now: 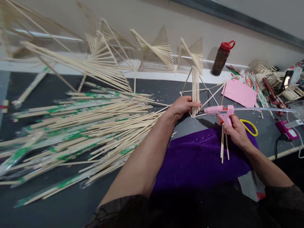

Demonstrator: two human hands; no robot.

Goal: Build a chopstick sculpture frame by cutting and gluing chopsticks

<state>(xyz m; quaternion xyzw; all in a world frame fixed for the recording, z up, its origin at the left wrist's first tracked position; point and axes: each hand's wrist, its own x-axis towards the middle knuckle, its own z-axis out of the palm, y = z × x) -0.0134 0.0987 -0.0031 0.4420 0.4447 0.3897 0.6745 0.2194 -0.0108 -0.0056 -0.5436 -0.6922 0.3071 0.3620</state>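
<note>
My left fingers [183,107] grip a ladder-like row of slim wooden sticks [195,90] upright on the tabletop [71,202]; my right fingers [234,129] clasp a pink plastic glue gun [222,113], its tip beside them.

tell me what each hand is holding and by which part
The right grip has the pink glue gun by its handle, plus a few loose sticks near their upper ends. The left pinches the stick frame near its lower end.
</note>
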